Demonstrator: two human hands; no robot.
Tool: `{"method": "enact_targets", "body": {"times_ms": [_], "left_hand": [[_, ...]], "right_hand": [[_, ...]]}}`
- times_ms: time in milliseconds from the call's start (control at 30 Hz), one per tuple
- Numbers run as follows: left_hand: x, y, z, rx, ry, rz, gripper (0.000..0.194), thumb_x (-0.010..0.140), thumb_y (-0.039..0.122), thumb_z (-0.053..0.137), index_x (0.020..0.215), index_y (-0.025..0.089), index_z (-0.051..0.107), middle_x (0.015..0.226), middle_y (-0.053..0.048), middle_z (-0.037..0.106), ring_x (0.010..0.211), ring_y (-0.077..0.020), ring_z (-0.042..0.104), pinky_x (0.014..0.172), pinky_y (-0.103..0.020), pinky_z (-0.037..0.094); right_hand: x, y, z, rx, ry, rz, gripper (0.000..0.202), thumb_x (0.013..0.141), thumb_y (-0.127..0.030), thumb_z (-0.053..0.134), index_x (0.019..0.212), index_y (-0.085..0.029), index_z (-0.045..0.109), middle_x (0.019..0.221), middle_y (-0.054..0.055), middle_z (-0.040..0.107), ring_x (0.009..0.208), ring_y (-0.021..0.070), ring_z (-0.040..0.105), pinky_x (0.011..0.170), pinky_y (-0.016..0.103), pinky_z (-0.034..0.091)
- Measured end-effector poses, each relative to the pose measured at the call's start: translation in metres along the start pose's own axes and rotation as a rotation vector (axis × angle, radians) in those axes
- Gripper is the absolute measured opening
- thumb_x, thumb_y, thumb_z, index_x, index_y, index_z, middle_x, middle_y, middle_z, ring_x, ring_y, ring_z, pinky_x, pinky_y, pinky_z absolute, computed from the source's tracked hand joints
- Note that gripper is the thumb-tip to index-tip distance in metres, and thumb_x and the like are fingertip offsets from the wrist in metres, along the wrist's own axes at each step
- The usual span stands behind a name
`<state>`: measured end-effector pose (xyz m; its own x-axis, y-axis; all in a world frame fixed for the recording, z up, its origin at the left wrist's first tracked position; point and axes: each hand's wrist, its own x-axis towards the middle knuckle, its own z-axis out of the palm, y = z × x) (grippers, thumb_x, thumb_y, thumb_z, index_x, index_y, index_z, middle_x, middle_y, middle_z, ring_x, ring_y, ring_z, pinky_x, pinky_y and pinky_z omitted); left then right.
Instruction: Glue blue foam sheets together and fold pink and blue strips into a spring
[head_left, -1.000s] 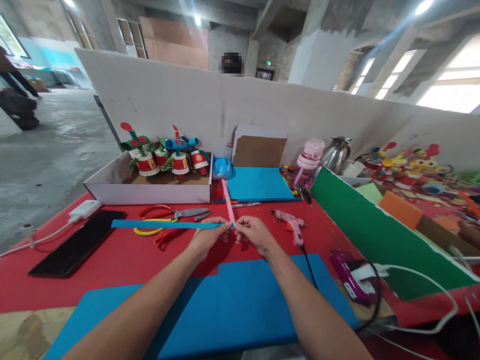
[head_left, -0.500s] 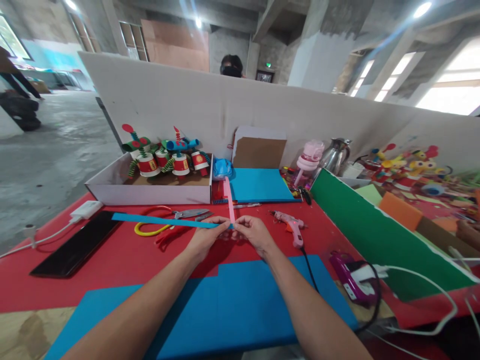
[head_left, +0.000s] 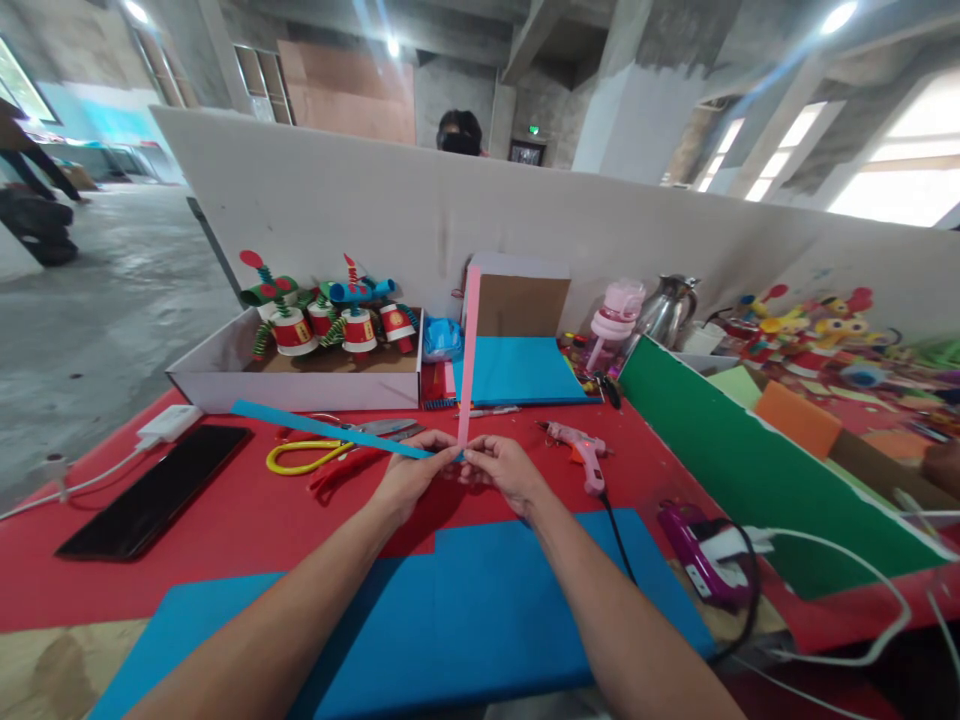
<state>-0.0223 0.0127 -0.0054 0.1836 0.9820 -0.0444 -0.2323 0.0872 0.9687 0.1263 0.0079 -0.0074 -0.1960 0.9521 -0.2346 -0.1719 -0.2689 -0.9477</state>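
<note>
A long blue paper strip (head_left: 330, 430) runs leftward from my left hand (head_left: 418, 474), whose thumb and fingers pinch it near its right end. A pink paper strip (head_left: 469, 350) rises away from me out of the spot where the blue strip ends, so the two meet at an angle. My right hand (head_left: 499, 468) is closed in a pinch at that junction. Both hands nearly touch, and their fingertips hide the exact join. Beyond the left hand lie scissors with a yellow handle (head_left: 300, 460) and red-handled pliers (head_left: 341, 470).
A pink glue gun (head_left: 581, 445) lies right of my hands. A white box (head_left: 300, 390) holds cup figures at the back left. Blue sheets (head_left: 517, 370) and a pink bottle (head_left: 619, 315) stand behind. A phone (head_left: 150, 490) lies left; a green panel (head_left: 750, 480) borders the right.
The pink strip now stands much farther up and shows more of its length. The blue strip's free end has lifted and slants more. Both hands stay in nearly the same place.
</note>
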Motion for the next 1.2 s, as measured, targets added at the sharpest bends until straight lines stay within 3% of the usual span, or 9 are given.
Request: {"method": "enact_targets", "body": {"times_ms": [333,533,833,1000,1100,1200], "left_hand": [[0.003,0.008,-0.004,0.351,-0.021,0.211,0.015,0.063,0.033,0.07,0.061,0.019,0.066,0.059,0.0,0.064,0.057,-0.0136,0.055,0.055,-0.023,0.043],[0.004,0.01,-0.001,0.37,-0.007,0.28,0.009,0.061,0.029,0.07,0.057,0.021,0.068,0.06,-0.003,0.066,0.06,-0.0176,0.057,0.061,-0.027,0.046],[0.004,0.008,-0.008,0.453,-0.066,0.338,0.006,0.066,0.026,0.068,0.069,0.024,0.073,0.071,-0.005,0.07,0.073,-0.0214,0.062,0.072,-0.03,0.048],[0.003,0.009,-0.006,0.318,-0.011,0.204,0.022,0.067,0.035,0.071,0.082,0.02,0.068,0.067,-0.001,0.065,0.062,-0.0157,0.059,0.06,-0.026,0.048],[0.001,0.01,-0.005,0.202,-0.044,0.108,0.03,0.071,0.047,0.066,0.074,0.018,0.061,0.056,0.002,0.057,0.05,-0.0113,0.051,0.051,-0.023,0.043],[-0.001,0.011,-0.004,0.165,-0.084,0.069,0.036,0.07,0.052,0.066,0.066,0.017,0.058,0.055,0.001,0.056,0.05,-0.0106,0.05,0.051,-0.022,0.042]], "right_hand": [[-0.005,-0.007,-0.002,0.159,-0.068,0.128,0.017,0.067,-0.022,0.075,0.074,-0.015,0.062,0.06,0.001,0.067,0.055,0.011,0.065,0.058,0.023,0.054],[-0.003,-0.003,-0.006,0.311,-0.067,0.139,0.013,0.075,-0.023,0.07,0.074,-0.014,0.062,0.06,0.004,0.068,0.058,0.0139,0.067,0.066,0.029,0.056],[-0.005,-0.005,-0.006,0.231,-0.044,0.127,0.017,0.066,-0.026,0.077,0.07,-0.014,0.065,0.061,0.003,0.068,0.06,0.0132,0.066,0.071,0.028,0.057],[-0.003,-0.007,-0.002,0.184,0.019,0.038,0.026,0.059,-0.028,0.082,0.073,-0.014,0.065,0.063,0.002,0.068,0.062,0.0142,0.067,0.071,0.028,0.056],[-0.003,-0.009,0.001,0.148,0.073,-0.039,0.031,0.056,-0.034,0.082,0.074,-0.015,0.066,0.066,0.002,0.069,0.062,0.0137,0.067,0.069,0.027,0.055],[-0.003,-0.009,0.004,0.085,0.124,-0.092,0.031,0.057,-0.038,0.08,0.074,-0.015,0.067,0.067,0.001,0.069,0.063,0.0131,0.066,0.065,0.025,0.052]]}}
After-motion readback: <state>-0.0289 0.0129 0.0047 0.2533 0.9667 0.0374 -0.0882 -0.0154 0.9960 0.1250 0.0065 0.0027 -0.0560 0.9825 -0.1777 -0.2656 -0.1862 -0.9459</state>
